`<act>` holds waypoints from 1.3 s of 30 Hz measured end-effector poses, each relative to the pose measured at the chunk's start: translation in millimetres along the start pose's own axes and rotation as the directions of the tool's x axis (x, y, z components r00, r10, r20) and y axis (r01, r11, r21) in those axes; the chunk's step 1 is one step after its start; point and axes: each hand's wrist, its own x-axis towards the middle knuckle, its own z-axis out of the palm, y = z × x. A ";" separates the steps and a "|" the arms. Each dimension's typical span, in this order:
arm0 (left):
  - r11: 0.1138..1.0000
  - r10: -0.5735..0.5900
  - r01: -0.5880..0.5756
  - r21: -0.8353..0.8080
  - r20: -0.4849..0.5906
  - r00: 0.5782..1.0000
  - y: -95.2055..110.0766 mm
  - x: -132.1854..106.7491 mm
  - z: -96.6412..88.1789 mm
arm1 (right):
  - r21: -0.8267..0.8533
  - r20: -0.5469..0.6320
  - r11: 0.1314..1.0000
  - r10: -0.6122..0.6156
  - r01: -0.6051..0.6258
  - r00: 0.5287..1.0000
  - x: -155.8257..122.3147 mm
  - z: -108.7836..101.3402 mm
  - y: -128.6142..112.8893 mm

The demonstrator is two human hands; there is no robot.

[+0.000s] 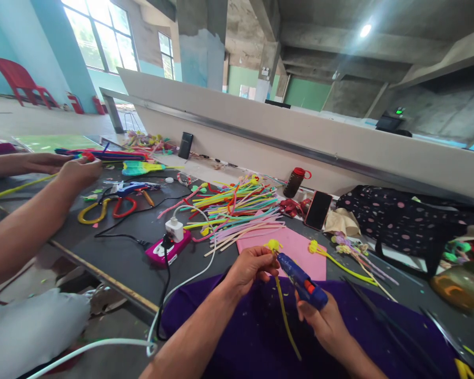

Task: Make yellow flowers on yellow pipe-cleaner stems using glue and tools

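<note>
My left hand (249,267) is closed in a pinch on a yellow pipe-cleaner flower (274,246), whose stem (285,316) hangs down over my purple lap. My right hand (327,320) grips a blue glue gun (302,281), its nozzle touching the flower just below the head. Both hands hover at the near edge of the dark table (122,252), in front of a pink sheet (296,252). A second yellow flower (314,246) lies on that sheet's right edge.
A heap of coloured pipe cleaners (237,210) lies behind the pink sheet. A pink power strip (168,247) with a white plug and cables sits left of me. Another person's arms (43,200) work at the far left. A phone (318,209), bottle (294,182) and dotted bag (403,221) stand right.
</note>
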 end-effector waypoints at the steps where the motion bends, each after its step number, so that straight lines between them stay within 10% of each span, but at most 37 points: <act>1: 1.000 0.003 -0.003 -0.001 -0.001 1.000 0.1 0.2 -0.3 | -0.005 0.006 1.000 -0.003 0.003 1.000 0.1 0.0 -0.4; 39: 0.990 0.046 -0.041 0.138 -0.032 0.998 1.8 -1.6 2.4 | 0.134 -0.003 0.987 0.093 -0.092 0.996 -0.7 -3.9 3.8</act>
